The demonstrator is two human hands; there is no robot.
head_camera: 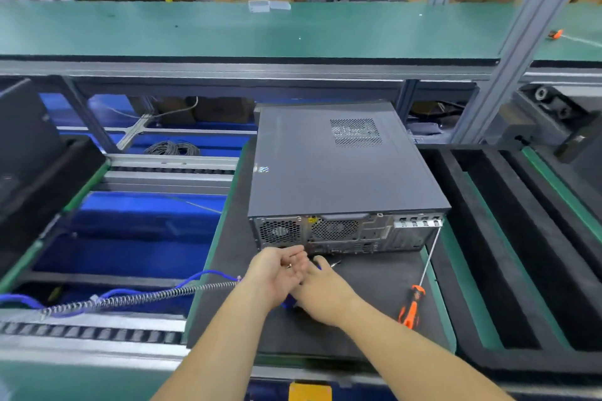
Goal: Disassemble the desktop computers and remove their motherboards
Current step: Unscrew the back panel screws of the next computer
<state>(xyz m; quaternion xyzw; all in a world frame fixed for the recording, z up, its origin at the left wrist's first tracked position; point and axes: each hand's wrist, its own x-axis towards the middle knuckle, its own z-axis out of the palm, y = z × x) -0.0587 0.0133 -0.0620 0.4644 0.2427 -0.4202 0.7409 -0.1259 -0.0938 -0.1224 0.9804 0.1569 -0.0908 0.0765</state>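
Note:
A dark grey desktop computer (329, 169) lies flat on a black mat (368, 290), its cover on and its rear panel with fan grilles (335, 231) facing me. Both hands meet just in front of that panel. My left hand (277, 273) is turned palm up with relaxed fingers, and a small screw-like piece (289, 265) lies on them. My right hand (322, 286) grips a blue-handled screwdriver (288, 303), mostly hidden by the hands, its tip near the panel's lower edge.
An orange-handled screwdriver (412, 306) with a long shaft lies on the mat's right side. A coiled grey cord with a blue cable (146, 298) runs in from the left. Black foam trays (508, 238) lie to the right. A green shelf (247, 29) spans above.

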